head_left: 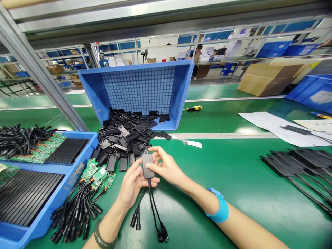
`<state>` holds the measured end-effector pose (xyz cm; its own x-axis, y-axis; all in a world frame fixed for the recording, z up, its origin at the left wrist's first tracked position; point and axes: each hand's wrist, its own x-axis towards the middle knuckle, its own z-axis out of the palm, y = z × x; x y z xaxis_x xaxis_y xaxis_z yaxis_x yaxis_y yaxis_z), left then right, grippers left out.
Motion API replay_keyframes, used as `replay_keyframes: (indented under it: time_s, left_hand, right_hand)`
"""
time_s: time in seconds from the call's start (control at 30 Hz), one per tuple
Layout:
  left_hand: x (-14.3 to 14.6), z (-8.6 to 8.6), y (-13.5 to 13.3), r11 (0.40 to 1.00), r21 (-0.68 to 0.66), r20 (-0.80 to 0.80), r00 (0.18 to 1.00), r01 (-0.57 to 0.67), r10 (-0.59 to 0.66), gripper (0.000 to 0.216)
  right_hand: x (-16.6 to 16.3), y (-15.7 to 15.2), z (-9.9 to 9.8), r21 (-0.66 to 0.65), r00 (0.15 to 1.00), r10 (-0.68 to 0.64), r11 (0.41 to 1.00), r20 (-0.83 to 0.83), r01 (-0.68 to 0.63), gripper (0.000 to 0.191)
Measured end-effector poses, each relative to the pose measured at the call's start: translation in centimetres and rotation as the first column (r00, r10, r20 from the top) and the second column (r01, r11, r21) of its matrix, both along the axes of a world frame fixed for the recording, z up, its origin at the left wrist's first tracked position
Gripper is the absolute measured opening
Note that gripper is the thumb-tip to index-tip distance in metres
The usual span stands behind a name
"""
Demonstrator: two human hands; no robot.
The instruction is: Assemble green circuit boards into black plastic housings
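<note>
A small black plastic case (147,159) with two black cables hanging from its lower end is held between my hands. My left hand (133,181) grips its left side and supports it from beneath. The fingers of my right hand (162,164) close on its right side, with the thumb lying on its face. Just behind my hands, a heap of black case halves (124,138) spills out of a tipped blue crate (184,93). Several green circuit boards (100,174) with black cables (77,207) lie to the left of my left hand.
A blue tray (94,143) at left holds stacked black cases and wired boards. Several cabled black cases (290,162) lie at right, near white paper (269,124). A yellow-handled screwdriver (194,108) lies beside the crate. A metal post (52,76) stands at left; a cardboard box (267,77) sits behind.
</note>
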<state>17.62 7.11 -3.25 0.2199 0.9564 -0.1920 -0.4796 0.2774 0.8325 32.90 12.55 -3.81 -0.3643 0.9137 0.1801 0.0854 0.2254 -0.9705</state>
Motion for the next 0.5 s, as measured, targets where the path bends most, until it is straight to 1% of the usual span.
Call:
replay_keyframes:
  time_s: [0.1,0.13,0.17,0.23,0.3,0.33,0.37,0.43,0.5]
  left_hand:
    - [0.0,-0.2,0.4,0.998,0.021,0.001,0.998,-0.064,0.064,0.061]
    - [0.0,-0.3,0.5,0.996,0.033,0.006,0.996,-0.085,0.084,0.059]
    - [0.0,-0.3,0.6,0.994,0.042,0.010,0.995,-0.102,0.101,0.058]
    - [-0.1,-0.4,0.9,0.991,0.050,0.003,0.992,-0.128,0.128,0.058]
    - [-0.3,-0.5,1.2,0.987,0.057,-0.020,0.988,-0.153,0.154,0.059]
    - [-0.5,-0.5,1.3,0.983,0.065,-0.034,0.985,-0.169,0.172,0.058]
    - [-0.8,-0.5,1.6,0.978,0.078,-0.045,0.980,-0.193,0.196,0.057]
    - [-1.5,-0.4,2.1,0.963,0.102,-0.054,0.965,-0.251,0.257,0.054]
    - [-2.6,0.0,2.6,0.938,0.118,-0.056,0.941,-0.326,0.334,0.050]
  right_hand:
    - [-0.4,-0.4,-0.3,0.028,0.998,0.044,0.999,0.042,-0.045,0.053]
    - [-0.5,-0.6,-0.5,0.045,0.997,0.062,0.997,0.055,-0.065,0.059]
    - [-0.7,-0.7,-0.6,0.063,0.994,0.085,0.994,0.064,-0.089,0.067]
    - [-0.9,-0.9,-1.1,0.077,0.985,0.158,0.984,0.066,-0.162,0.090]
    - [-1.1,-0.8,-1.6,0.050,0.970,0.237,0.970,0.053,-0.239,0.109]
    - [-1.3,-0.7,-1.9,0.029,0.968,0.247,0.968,0.040,-0.248,0.110]
    - [-1.3,-0.4,-2.2,0.003,0.974,0.227,0.974,0.008,-0.228,0.107]
    - [-1.3,0.3,-2.7,-0.060,0.989,0.108,0.992,-0.105,-0.114,0.089]
    - [-1.0,1.6,-3.3,-0.122,0.973,-0.053,0.992,-0.223,0.026,0.069]
